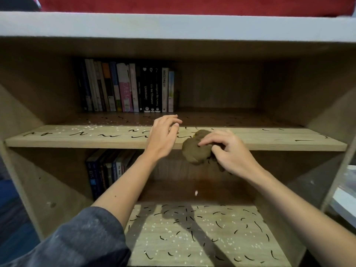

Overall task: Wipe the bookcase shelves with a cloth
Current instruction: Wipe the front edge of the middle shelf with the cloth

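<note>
Bookcase (28, 105) in light oak-look laminate with visible straight grain, flat boards and square edges. Middle shelf (77, 141) runs the full width, and its front edge faces the camera.

Cloth (194, 151) is brown, soft and crumpled into a lumpy wad. It sits on the front lip of the middle shelf, right of centre, and part of it hangs down over the edge.

Right hand (231, 153) grips the cloth, fingers curled over the wad and a fingertip pressed into its top. Left hand (163, 135) is just beside it to the left, apart from the cloth. It holds nothing, its fingers are loosely bent and slightly spread, and it lies over the shelf's front edge. Cannot tell if the fingertips touch the board.

Short black curved marks (81, 133) are scattered along the middle shelf, with small white specks (84, 127) toward its left. The lower shelf (212, 247) has the same marks and specks, denser. The arms' shadows cross it.

A row of upright books (125, 87), with thin spines in mixed black, white and pink, stands at the back left of the middle shelf. More books (107, 170) lean at the left of the compartment below.

Grey knit sleeve (77, 237) is pushed up the left forearm. Red fabric (192, 4) lies on the top board.
</note>
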`<move>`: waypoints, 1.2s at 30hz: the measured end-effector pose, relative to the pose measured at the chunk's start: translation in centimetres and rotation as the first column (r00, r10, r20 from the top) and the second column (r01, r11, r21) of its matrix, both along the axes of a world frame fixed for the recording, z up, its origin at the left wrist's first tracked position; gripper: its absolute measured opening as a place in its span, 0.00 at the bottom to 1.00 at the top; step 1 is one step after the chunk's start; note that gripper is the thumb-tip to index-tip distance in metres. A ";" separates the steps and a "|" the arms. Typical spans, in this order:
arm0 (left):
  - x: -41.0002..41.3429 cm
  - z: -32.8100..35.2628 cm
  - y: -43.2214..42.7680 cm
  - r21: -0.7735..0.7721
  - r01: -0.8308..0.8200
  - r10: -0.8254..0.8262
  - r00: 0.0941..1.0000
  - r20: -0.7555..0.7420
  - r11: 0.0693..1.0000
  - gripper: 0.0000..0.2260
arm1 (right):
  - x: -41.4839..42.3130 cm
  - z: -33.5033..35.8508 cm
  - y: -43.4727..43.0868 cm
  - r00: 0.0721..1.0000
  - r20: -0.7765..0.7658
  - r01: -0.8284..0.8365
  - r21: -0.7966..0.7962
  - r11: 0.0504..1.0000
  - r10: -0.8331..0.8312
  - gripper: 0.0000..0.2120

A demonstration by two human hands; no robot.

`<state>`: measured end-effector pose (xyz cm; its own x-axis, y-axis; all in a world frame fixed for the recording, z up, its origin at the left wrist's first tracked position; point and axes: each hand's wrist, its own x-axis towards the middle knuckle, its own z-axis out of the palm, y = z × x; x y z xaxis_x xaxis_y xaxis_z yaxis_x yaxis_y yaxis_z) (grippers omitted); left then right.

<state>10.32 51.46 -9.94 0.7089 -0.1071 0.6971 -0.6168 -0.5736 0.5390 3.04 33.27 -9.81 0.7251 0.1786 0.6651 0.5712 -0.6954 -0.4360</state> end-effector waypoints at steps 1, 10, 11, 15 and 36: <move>0.0 0.0 0.0 0.000 0.004 -0.004 1.000 -0.005 1.000 0.20 | -0.2 -0.9 -0.4 0.996 0.082 0.036 0.059 0.998 -0.041 0.15; -0.3 0.0 -0.6 0.188 -0.117 0.115 0.993 0.022 0.975 0.13 | -0.1 -5.9 -0.1 0.922 0.367 0.126 0.025 0.992 -0.126 0.14; -0.4 0.0 -0.6 0.189 -0.122 0.121 0.992 0.017 0.974 0.13 | 0.1 -5.7 0.0 0.928 0.351 0.127 0.010 0.992 -0.122 0.14; -0.4 0.2 -0.7 0.160 -0.137 0.137 0.990 0.015 0.977 0.13 | 0.2 -5.2 0.3 0.935 0.337 0.134 -0.037 0.990 -0.114 0.14; 1.6 0.0 -0.9 0.364 -0.358 0.321 0.934 0.159 0.860 0.16 | 12.3 4.6 -5.1 0.826 -0.367 0.373 -0.212 0.903 -0.427 0.15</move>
<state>11.96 50.59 -9.91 0.6861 -0.1414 0.7136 -0.3815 -0.9052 0.1874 15.33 28.22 -5.21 0.9464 -0.1229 0.2986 0.0288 -0.8890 -0.4571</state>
